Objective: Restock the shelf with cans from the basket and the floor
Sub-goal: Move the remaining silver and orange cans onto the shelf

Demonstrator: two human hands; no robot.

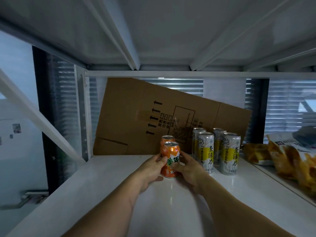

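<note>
Head view, looking straight into a white shelf from the near edge. An orange can is stood upright on the shelf, roughly in the middle, and it's gripped from both sides at once: the left hand is wrapped around its left side, the right hand around its right side, with fingers clamped onto the can's label on both. The bottom of the can looks to be resting on the shelf, though contact can't be fully confirmed behind the hands.

Right behind it a second orange can is lined up, touching or just about touching the held one, only its top part being seen.

To the right, four tall silver-and-yellow cans are arranged upright in a two-by-two block, just beside the right hand but apart from it.

A flattened cardboard box is leaned at a tilt against the far side of the shelf, behind all the cans. Arrows and printed text are seen on it.

Further right, past a shelf divider edge, some orange-yellow snack bags are piled. Window blinds are visible at the far back, and the underside of the upper shelf fills the top.
</note>
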